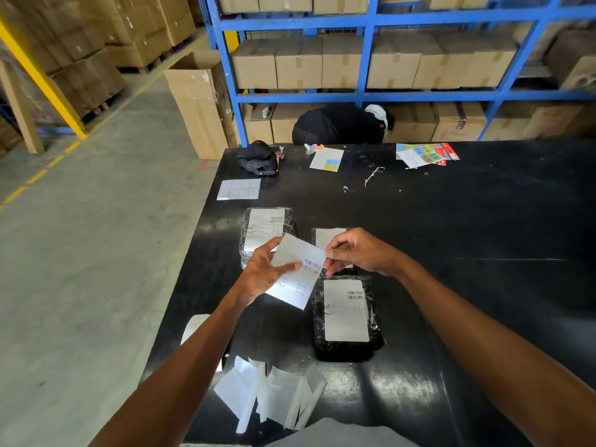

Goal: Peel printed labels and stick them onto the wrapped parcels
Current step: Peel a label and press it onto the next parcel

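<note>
Both hands raised over the black counter (451, 221), sharing one label (298, 269). Left hand (263, 269) pinches the label's left edge, thumb across its face, fingers behind and hidden. Right hand (358, 251) is curled, fingertips closed on the label's right edge near the barcode; whether the backing is separating there cannot be told. Label tilted, lower corner hanging free. Print too small to read.

Three parcels in black wrap lie on the counter, each with a white label already on top. Near parcel (346, 312): fully in view, just below the held label. Left parcel (266, 229): lower part covered by the left hand and label. Middle parcel (327, 237): mostly hidden behind the right hand; only a top strip shows.

Loose white backing sheets (271, 391) piled at the near counter edge; count unclear, they overlap. A further white sheet (193, 327) is partly hidden by the left forearm. Blank label sheet (239, 189) lies well apart, far left of the counter.
</note>
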